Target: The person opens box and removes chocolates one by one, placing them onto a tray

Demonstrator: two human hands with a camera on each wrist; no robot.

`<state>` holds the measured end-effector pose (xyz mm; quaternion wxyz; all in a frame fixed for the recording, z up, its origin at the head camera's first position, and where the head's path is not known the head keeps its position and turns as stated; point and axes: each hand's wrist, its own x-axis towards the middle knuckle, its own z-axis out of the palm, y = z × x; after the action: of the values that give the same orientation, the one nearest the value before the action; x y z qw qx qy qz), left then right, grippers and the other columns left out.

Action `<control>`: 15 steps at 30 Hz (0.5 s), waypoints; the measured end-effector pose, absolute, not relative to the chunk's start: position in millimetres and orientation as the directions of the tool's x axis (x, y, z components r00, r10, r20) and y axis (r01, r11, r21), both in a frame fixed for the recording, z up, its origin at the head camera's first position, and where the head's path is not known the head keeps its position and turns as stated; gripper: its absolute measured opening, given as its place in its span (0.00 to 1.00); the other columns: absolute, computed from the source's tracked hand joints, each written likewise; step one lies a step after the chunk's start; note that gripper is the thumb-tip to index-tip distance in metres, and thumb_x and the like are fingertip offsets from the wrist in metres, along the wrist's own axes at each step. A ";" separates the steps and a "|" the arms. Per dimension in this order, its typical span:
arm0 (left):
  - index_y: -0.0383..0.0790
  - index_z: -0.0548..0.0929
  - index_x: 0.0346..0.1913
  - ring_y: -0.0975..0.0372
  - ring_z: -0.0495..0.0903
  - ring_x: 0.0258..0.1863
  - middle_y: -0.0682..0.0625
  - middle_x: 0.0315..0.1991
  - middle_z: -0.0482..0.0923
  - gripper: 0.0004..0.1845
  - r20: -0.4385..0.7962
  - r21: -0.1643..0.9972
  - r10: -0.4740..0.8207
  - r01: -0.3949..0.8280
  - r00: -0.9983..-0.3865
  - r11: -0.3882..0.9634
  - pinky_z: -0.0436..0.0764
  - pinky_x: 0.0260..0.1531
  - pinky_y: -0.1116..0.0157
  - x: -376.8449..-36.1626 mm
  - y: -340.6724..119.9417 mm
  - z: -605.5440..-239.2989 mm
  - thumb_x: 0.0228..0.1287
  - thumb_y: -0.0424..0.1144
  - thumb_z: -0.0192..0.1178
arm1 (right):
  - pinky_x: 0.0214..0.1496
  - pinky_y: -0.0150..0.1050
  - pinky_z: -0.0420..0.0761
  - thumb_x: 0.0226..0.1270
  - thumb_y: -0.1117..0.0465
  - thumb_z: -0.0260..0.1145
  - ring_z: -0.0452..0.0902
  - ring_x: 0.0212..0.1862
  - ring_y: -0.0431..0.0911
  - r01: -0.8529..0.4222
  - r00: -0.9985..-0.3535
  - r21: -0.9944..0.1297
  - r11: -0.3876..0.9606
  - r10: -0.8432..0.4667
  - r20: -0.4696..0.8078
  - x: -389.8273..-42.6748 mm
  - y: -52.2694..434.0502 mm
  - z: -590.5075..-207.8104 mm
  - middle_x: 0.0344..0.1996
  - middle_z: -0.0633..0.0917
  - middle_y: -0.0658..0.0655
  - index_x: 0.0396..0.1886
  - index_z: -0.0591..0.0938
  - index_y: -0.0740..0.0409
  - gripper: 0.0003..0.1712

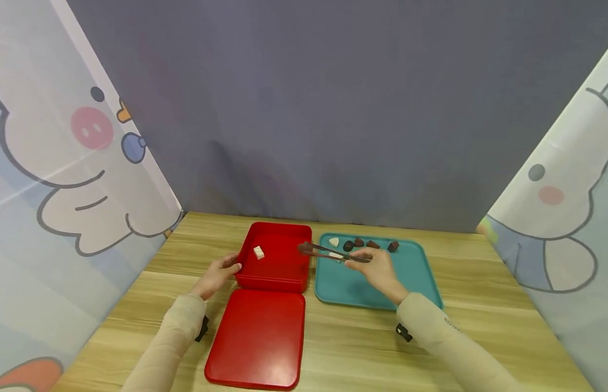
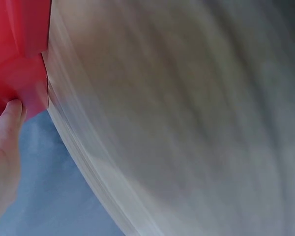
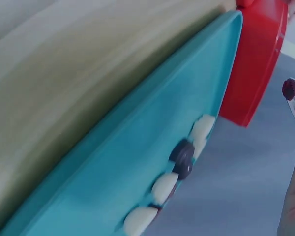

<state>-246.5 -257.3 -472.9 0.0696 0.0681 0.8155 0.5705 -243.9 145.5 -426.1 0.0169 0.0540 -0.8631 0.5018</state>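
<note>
My right hand (image 1: 381, 270) pinches a pair of tongs (image 1: 340, 252) over the left side of the teal tray (image 1: 355, 291). Between the tong tips is a dark brown chocolate piece (image 3: 288, 89), just over the right rim of the red box (image 1: 279, 283). At the box's left wall, my left hand (image 1: 217, 276) grips the side, thumb near the rim; the left wrist view shows its fingers (image 2: 11, 115) against the red wall. One white piece (image 1: 259, 252) lies inside the box. White pieces (image 1: 334, 242) and dark brown pieces (image 1: 393, 246) lie along the tray's far side.
A red lid (image 1: 257, 338) lies flat on the wooden table (image 1: 353, 348), in front of the box. Box and tray stand side by side near the grey backdrop (image 1: 333, 120). Printed cartoon curtains (image 1: 554, 228) flank the table.
</note>
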 end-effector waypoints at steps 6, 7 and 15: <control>0.25 0.52 0.68 0.42 0.60 0.64 0.30 0.67 0.55 0.30 -0.016 0.939 0.208 0.057 -0.978 0.339 0.68 0.59 0.50 -244.5 -260.2 -467.9 0.70 0.35 0.47 | 0.40 0.42 0.79 0.51 0.48 0.71 0.76 0.49 0.52 -0.098 -0.995 -0.853 0.513 -0.031 0.095 -243.0 170.1 -417.8 0.47 0.81 0.58 0.43 0.83 0.53 0.21; 0.25 0.51 0.68 0.42 0.60 0.64 0.30 0.67 0.54 0.30 -0.018 0.937 0.212 0.058 -0.977 0.345 0.68 0.59 0.51 -243.8 -260.2 -467.7 0.70 0.35 0.47 | 0.41 0.42 0.79 0.51 0.47 0.71 0.76 0.49 0.52 -0.094 -0.995 -0.849 0.520 -0.027 0.094 -242.1 174.7 -417.2 0.48 0.81 0.58 0.44 0.83 0.54 0.22; 0.26 0.51 0.69 0.42 0.61 0.64 0.30 0.66 0.55 0.29 -0.037 0.939 0.212 0.039 -0.977 0.342 0.71 0.57 0.53 -242.6 -258.3 -470.7 0.70 0.33 0.45 | 0.42 0.42 0.78 0.52 0.44 0.69 0.75 0.49 0.52 -0.047 -0.998 -0.834 0.550 0.016 0.066 -234.3 207.6 -415.9 0.49 0.79 0.60 0.48 0.81 0.56 0.28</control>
<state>-242.6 -258.3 -470.7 0.0761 0.0770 0.8156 0.5685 -234.3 207.6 -415.9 0.0330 0.0088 -0.8798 0.4742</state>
